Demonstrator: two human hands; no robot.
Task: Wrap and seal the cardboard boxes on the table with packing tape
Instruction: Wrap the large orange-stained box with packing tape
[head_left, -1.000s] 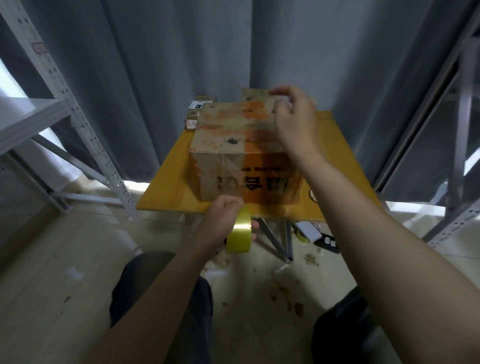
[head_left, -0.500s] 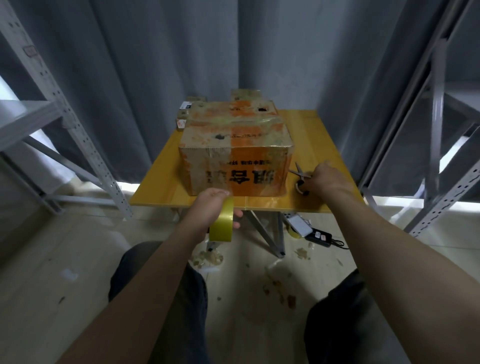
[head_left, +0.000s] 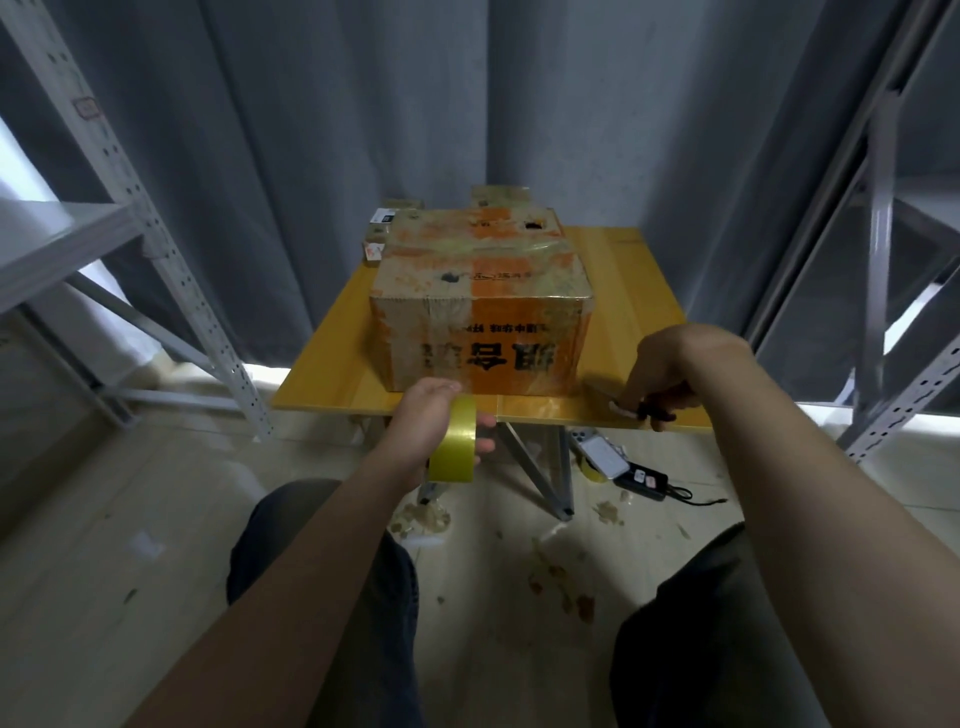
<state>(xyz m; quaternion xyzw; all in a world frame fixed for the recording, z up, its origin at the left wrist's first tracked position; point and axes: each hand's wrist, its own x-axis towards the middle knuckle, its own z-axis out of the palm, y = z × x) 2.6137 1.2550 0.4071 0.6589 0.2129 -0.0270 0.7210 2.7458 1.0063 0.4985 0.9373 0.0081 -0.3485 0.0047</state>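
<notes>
In the lower middle of the frame, the person's left hand (head_left: 423, 423) curls around a roll of yellow packing tape (head_left: 453, 448), thumb on top and fingertips showing past its far side, holding it on edge just in front of the table's near rim. At centre right, the right hand (head_left: 662, 371) is bent down over the table's near right edge, its fingers closed on a pair of scissors (head_left: 653, 414) with dark handles; the blades are blurred and hard to make out. Between and beyond the two hands sits the cardboard box (head_left: 480, 299), a worn brown carton with a broad orange band and glossy tape already across its top, standing in the middle of the yellow table (head_left: 626, 291). Its near side carries large black characters printed upside down, with a smaller line above them too small to read. Smaller boxes (head_left: 500, 194) stand behind it at the table's far edge, one with a white label whose text cannot be read. Under the table, on the pale floor at lower right of centre, lie a phone (head_left: 603, 457) and a black device (head_left: 642, 479) with a cable, among scraps of tape. Grey metal shelving (head_left: 156, 234) rises at the left and right edges, and a grey curtain (head_left: 363, 130) fills the top of the frame.
</notes>
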